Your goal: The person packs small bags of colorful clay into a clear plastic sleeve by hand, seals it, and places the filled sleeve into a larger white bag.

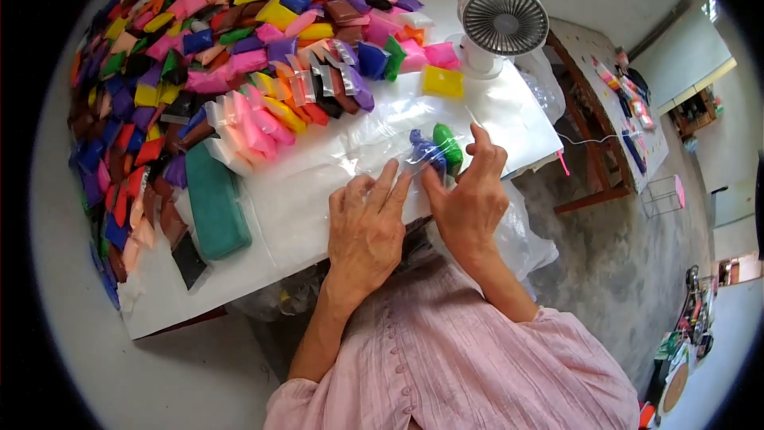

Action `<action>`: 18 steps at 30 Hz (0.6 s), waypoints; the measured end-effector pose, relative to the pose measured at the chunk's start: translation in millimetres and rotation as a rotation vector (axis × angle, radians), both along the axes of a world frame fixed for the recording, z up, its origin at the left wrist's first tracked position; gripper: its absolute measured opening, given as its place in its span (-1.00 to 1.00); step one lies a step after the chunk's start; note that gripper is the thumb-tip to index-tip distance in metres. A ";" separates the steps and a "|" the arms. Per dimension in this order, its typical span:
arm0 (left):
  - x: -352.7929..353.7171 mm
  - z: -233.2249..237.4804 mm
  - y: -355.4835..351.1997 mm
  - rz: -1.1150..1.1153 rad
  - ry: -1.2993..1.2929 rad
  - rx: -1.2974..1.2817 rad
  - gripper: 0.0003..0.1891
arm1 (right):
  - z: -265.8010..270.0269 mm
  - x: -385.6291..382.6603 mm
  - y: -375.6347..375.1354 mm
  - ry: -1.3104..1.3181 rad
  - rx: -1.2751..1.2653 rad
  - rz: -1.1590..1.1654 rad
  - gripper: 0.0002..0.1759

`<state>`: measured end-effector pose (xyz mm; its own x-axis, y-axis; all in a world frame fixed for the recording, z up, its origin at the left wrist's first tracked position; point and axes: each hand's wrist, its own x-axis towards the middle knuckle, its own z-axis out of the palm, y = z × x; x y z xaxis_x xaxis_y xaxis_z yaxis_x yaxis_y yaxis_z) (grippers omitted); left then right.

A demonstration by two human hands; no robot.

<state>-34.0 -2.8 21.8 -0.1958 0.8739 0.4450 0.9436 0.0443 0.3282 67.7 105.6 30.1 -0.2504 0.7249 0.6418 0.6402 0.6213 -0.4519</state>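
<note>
My left hand (368,227) lies flat on a clear plastic bag (374,139) spread over the white table (302,215), fingers pressing the film near its front edge. My right hand (471,191) pinches the same bag just to the right, thumb and fingers closed around the part that holds a purple clay packet (423,149) and a green clay packet (448,146). Both packets sit inside the bag between my two hands.
A big heap of many-coloured clay packets (199,56) covers the left and far side of the table. A large teal block (215,203) lies at the left front, a yellow packet (442,81) and a small white fan (501,22) at the far right. Beyond the table's right edge is bare floor.
</note>
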 end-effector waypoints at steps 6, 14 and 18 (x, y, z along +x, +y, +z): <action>1.0 -2.9 1.7 0.029 0.033 0.026 -0.40 | 4.1 12.5 2.6 -0.083 0.087 0.027 -0.11; 13.6 -4.0 2.2 0.122 0.137 -0.089 -0.51 | -5.5 4.2 11.0 -0.054 0.051 0.111 -0.13; 15.8 6.8 -1.2 0.108 0.110 -0.072 -0.54 | -8.8 2.4 12.9 -0.052 0.059 0.123 -0.13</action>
<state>-18.2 -3.9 28.6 -0.2438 0.8807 0.4061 0.9621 0.1671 0.2153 70.1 118.5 21.3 -0.3688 0.6482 0.6663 0.5791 0.7209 -0.3808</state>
